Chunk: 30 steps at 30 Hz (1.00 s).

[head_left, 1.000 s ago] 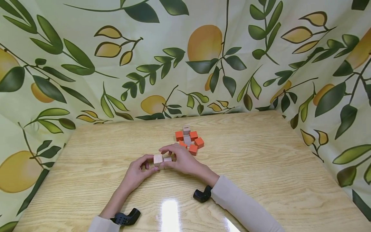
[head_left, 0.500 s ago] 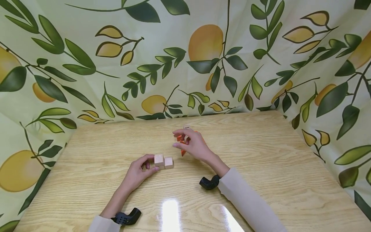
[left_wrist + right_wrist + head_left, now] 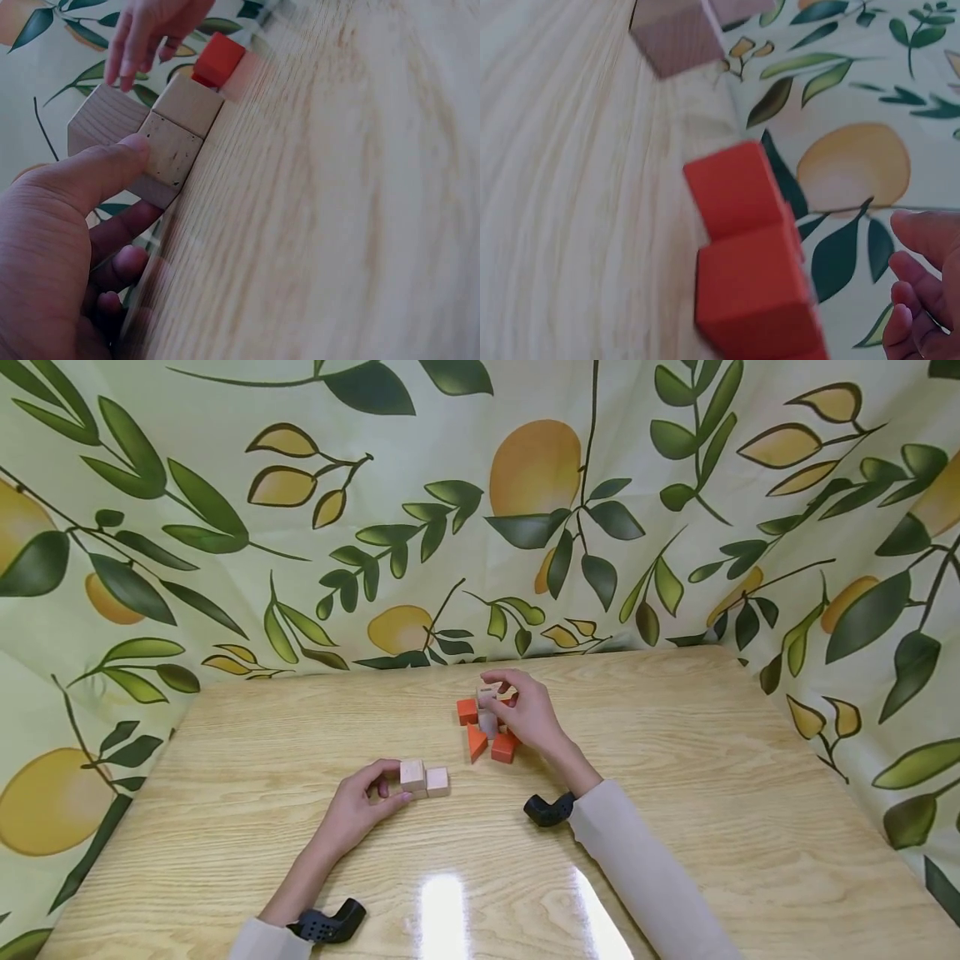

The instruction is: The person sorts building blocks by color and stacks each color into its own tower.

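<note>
My left hand [image 3: 358, 802] pinches a small stack of plain wooden blocks [image 3: 412, 774], its thumb pressing the near side in the left wrist view. A second wooden block [image 3: 437, 781] sits right beside the stack. My right hand [image 3: 528, 714] is over the far group of blocks, thumb and forefinger spread around a wooden block [image 3: 487, 692] with a dark slot mark. The right wrist view shows the fingers of my right hand [image 3: 922, 289] loosely bent, with nothing between them. Red cubes [image 3: 754, 292] lie below that hand, some partly hidden by it in the head view.
Around a greyish wooden block [image 3: 487, 723] lie a red cube [image 3: 467, 712], a red triangular block [image 3: 476, 744] and another red cube [image 3: 503, 747]. The wooden table [image 3: 315, 718] ends at a leaf-and-fruit patterned cloth [image 3: 420, 552] behind. Black cameras are strapped to both wrists.
My right hand has let go of the wooden block beside the stack and moved away and to the right, over the red group. My left hand has stayed at the stack.
</note>
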{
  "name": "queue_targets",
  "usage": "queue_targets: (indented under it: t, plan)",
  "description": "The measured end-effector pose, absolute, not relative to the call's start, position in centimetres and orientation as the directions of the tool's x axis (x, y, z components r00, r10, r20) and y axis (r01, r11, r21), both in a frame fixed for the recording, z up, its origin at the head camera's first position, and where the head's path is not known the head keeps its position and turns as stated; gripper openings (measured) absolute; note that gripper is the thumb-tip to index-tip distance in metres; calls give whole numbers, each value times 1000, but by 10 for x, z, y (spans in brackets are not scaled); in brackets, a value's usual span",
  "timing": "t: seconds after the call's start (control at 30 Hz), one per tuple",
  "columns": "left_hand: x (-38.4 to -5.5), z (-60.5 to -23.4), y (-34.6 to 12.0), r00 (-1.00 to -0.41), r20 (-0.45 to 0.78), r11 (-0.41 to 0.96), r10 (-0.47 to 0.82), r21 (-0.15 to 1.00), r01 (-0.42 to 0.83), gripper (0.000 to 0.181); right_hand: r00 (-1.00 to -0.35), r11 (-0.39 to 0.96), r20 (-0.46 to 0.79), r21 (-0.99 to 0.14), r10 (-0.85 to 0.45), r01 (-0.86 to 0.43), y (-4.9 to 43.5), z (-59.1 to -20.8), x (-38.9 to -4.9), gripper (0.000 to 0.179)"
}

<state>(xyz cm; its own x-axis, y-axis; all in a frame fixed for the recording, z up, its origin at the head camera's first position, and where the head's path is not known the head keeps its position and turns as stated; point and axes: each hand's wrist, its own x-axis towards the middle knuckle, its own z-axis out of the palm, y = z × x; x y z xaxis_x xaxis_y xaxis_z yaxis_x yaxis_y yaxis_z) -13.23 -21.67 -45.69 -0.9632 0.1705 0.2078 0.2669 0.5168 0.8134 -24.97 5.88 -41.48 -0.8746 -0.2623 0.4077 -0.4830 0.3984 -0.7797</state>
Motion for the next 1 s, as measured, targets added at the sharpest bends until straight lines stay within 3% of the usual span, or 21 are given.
queue_targets:
  t: [0.43, 1.0]
  plan:
    - [-132, -457, -216, -964, 205, 518, 167, 814, 263, 36, -876, 503, 415, -718, -244, -481, 62, -438, -270, 39]
    - [-132, -456, -215, -965, 204, 517, 166, 815, 262, 36, -938, 436, 204, -844, -279, -313, 63, -453, -282, 50]
